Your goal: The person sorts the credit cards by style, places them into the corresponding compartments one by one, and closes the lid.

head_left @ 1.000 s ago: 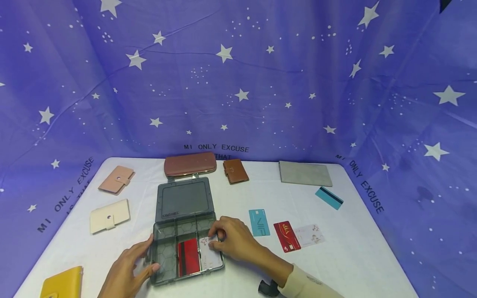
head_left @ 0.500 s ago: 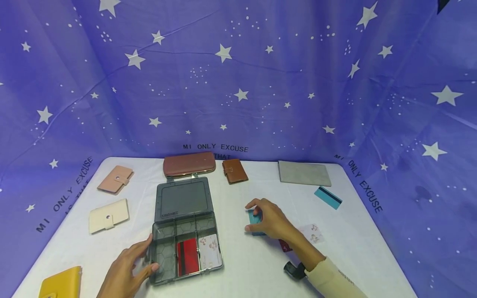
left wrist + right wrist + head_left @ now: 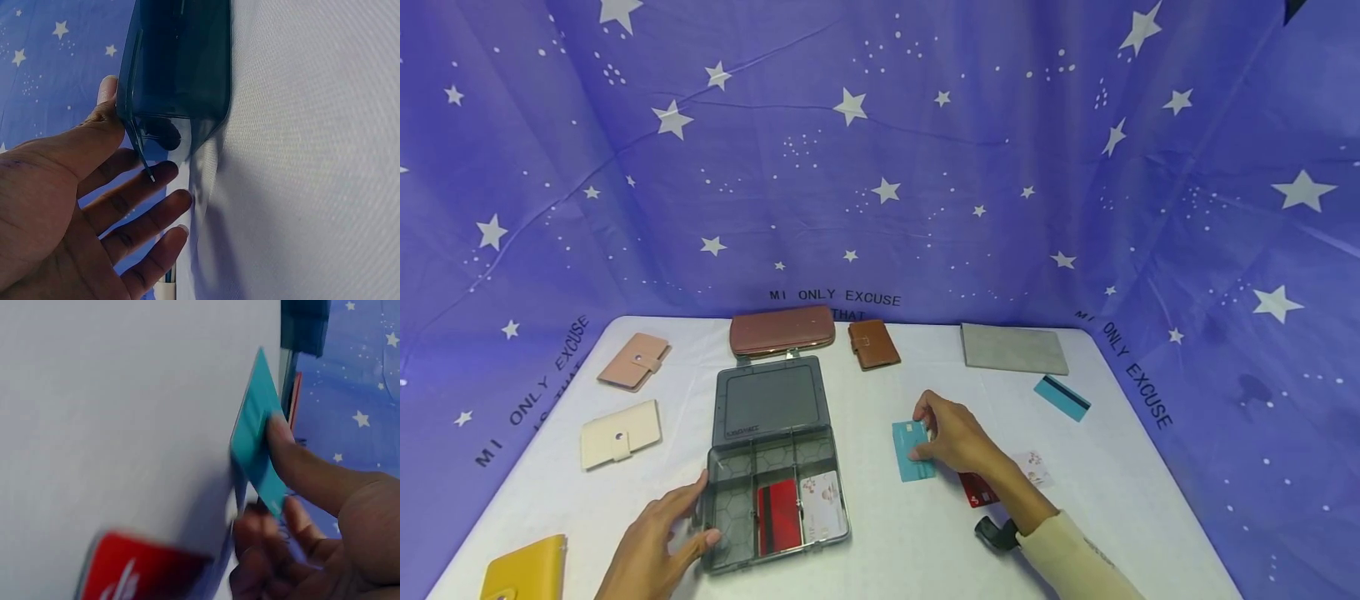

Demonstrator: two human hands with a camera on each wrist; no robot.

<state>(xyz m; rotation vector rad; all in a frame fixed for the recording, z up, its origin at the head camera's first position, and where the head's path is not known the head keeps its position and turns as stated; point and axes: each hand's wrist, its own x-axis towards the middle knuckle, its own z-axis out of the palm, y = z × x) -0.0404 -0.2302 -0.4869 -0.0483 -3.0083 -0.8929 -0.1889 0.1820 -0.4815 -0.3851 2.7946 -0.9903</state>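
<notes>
In the head view, a teal card (image 3: 908, 454) is pinched between the thumb and fingers of my right hand (image 3: 958, 437). The right wrist view shows the same card (image 3: 259, 434) tilted up off the white tabletop, thumb on its face. My left hand (image 3: 658, 533) rests at the left side of a dark see-through compartment box (image 3: 730, 567), whose lid is laid back. In the left wrist view the thumb lies over the box's rim and the other fingers are spread loosely beside the wall. Inside the box lie a red card (image 3: 784, 517) with a black stripe and a white card (image 3: 823, 508).
Right of the box lie a red card (image 3: 977, 492), a pale card (image 3: 1033, 468) and another teal card (image 3: 1063, 398). Along the back are a maroon wallet (image 3: 782, 331), a brown cardholder (image 3: 874, 345) and a grey wallet (image 3: 1015, 350). Pink, cream and yellow (image 3: 527, 571) wallets sit left.
My right hand has left the white card in the box, moved right to the teal card and picked it up, shifting it slightly left. The left hand has stayed at the box.
</notes>
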